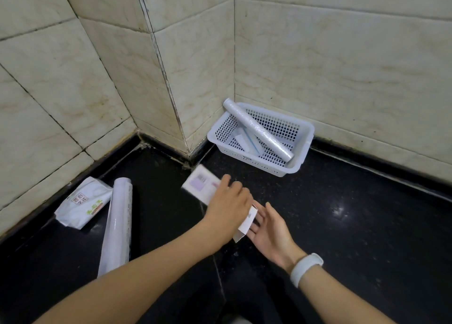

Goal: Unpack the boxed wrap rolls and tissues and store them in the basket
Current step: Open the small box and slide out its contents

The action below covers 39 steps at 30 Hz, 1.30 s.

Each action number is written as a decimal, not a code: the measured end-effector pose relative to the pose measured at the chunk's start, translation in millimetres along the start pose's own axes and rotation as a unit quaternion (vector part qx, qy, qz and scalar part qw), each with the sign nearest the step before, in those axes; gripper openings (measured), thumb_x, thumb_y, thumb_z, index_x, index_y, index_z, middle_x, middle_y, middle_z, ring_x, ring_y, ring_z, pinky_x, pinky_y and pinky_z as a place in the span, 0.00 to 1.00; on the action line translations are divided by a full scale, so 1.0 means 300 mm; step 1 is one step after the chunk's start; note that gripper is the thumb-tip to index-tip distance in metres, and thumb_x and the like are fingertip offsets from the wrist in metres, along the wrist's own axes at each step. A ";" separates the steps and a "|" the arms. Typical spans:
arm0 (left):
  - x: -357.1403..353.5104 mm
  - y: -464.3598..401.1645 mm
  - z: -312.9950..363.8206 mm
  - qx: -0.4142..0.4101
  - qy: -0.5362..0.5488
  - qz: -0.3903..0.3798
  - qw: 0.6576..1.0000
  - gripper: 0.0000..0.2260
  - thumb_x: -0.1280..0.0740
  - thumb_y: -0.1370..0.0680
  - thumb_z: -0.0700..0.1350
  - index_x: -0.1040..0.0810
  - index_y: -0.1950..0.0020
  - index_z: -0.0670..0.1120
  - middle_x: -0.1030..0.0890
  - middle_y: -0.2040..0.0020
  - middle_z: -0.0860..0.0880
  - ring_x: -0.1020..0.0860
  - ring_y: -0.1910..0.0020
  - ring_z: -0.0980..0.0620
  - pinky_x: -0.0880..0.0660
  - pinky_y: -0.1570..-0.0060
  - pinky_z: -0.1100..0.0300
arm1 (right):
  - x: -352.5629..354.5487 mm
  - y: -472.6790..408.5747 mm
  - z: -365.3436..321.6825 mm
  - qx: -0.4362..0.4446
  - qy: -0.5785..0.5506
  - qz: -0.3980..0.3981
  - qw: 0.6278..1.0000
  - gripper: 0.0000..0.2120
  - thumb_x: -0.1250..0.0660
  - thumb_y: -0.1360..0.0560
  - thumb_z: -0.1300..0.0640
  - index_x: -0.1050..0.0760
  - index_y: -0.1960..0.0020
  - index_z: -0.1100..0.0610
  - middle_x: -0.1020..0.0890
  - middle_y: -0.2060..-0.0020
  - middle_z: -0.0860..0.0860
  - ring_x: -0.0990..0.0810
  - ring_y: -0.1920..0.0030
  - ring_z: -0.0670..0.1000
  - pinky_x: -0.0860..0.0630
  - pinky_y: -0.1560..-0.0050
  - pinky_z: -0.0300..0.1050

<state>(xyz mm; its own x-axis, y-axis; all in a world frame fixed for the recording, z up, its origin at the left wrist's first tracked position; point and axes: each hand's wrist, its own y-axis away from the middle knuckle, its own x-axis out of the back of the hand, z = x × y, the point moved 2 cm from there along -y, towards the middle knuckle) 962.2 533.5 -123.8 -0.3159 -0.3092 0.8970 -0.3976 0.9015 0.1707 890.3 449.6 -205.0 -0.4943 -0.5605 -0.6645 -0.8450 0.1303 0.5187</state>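
Two cream marble-tiled walls corner a glossy black stone floor; left hand grips a long white cardboard box, right hand lies open, empty, beneath.

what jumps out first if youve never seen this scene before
The two hands in the middle: the left hand grips a long white box over the black floor, the right hand open beside it. Behind, a white basket in the tiled corner holds a silvery roll; a second roll and tissue pack lie left.
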 end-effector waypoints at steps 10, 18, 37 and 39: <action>-0.002 -0.062 -0.072 -0.046 0.027 0.020 0.998 0.35 0.29 0.31 0.47 0.43 0.29 0.43 0.28 0.38 0.43 0.33 0.39 0.42 0.38 0.36 0.45 | -0.009 -0.044 -0.023 0.041 -0.050 0.008 0.998 0.18 0.50 0.21 0.55 0.25 0.42 0.59 0.18 0.48 0.58 0.22 0.46 0.55 0.25 0.45 0.50; -0.163 0.014 -0.116 0.095 0.349 -0.036 0.932 0.39 0.31 0.33 0.61 0.43 0.28 0.53 0.29 0.37 0.51 0.34 0.40 0.50 0.37 0.41 0.53 | -0.008 0.003 -0.121 0.195 0.575 -0.049 0.793 0.15 0.33 0.27 0.58 0.26 0.40 0.55 0.29 0.43 0.45 0.28 0.43 0.42 0.33 0.44 0.25; -0.259 -0.164 -0.307 0.243 0.501 -0.141 0.818 0.33 0.34 0.25 0.49 0.48 0.25 0.50 0.46 0.24 0.46 0.43 0.26 0.45 0.39 0.29 0.43 | 0.046 -0.166 -0.441 0.194 -0.007 0.143 0.970 0.05 0.41 0.23 0.64 0.28 0.50 0.61 0.23 0.50 0.54 0.22 0.50 0.53 0.18 0.59 0.39; -0.252 -0.225 -0.335 0.254 0.501 -0.072 0.824 0.28 0.36 0.24 0.49 0.42 0.26 0.49 0.40 0.25 0.47 0.39 0.28 0.47 0.37 0.30 0.45 | 0.010 -0.234 -0.475 0.159 0.044 0.143 0.976 0.06 0.40 0.24 0.65 0.29 0.48 0.63 0.23 0.49 0.56 0.21 0.51 0.54 0.17 0.60 0.42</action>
<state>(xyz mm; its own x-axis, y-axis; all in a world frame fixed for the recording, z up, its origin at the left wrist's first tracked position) 1099.5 526.4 -162.2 0.5352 0.2331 0.8119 -0.7585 0.5557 0.3404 977.1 322.2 -166.7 -0.7115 -0.5300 -0.4614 -0.7027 0.5308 0.4739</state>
